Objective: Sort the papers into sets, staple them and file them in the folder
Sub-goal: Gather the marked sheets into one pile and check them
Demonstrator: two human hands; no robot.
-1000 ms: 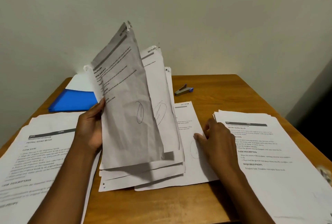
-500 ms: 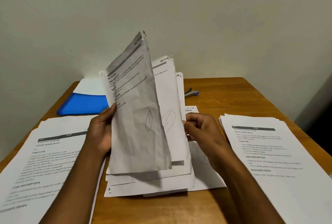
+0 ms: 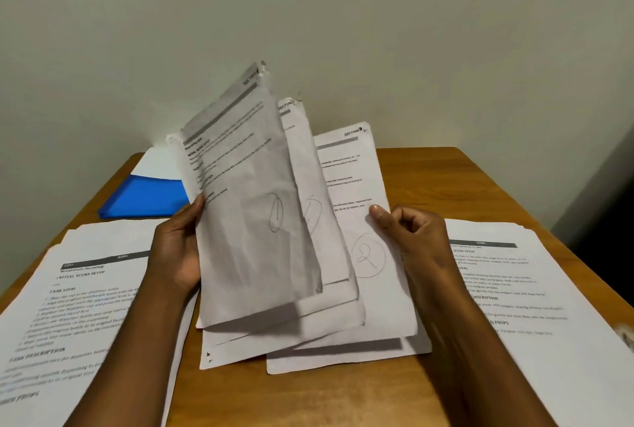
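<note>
Over the table's middle, the left hand [image 3: 178, 248] grips the fanned sheets [image 3: 254, 221] upright while the right hand [image 3: 408, 238] pinches the rearmost sheet [image 3: 356, 186], which should probably peel away slowly, keeping the circled numbers visible, before joining a side pile.

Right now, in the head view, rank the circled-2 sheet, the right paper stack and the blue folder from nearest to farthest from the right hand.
1. The circled-2 sheet: pinched at its right edge by the right hand.
2. The right paper stack: flat on the table, just right of that hand.
3. The blue folder: far-left on the table, beyond the raised sheets.
</note>
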